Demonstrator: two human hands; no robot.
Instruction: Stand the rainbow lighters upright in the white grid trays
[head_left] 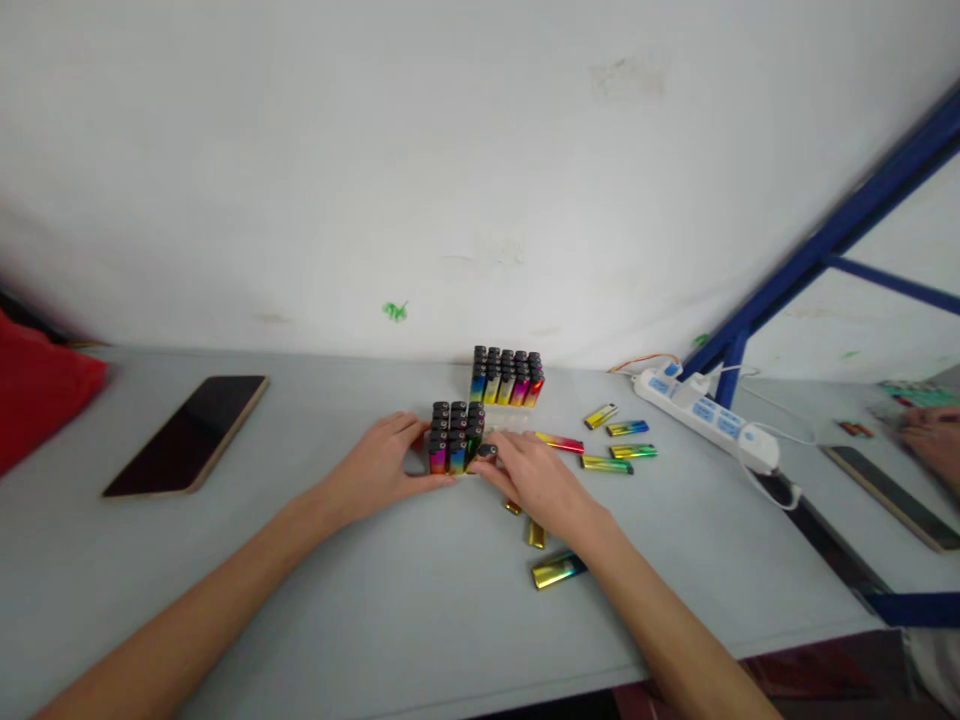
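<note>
A near block of upright lighters (457,440) with black tops and shiny coloured bodies stands on the table in rows. My left hand (382,460) grips its left side, thumb along the front and fingers behind. At the block's right front corner, my right hand (536,475) is closed around a single lighter (487,452), of which only the black top shows. Behind it stands a second block of lighters (508,378), fuller and untouched. Loose lighters lie about my right hand: a red one (561,442), a green one (607,465) and a gold one (559,571), among several.
A white power strip (705,418) with cables lies at right, beside a blue metal frame (817,245). To the left are a dark flat panel (187,435) and a red item (45,390). A wall closes the back. Another person's hand (934,440) shows at far right.
</note>
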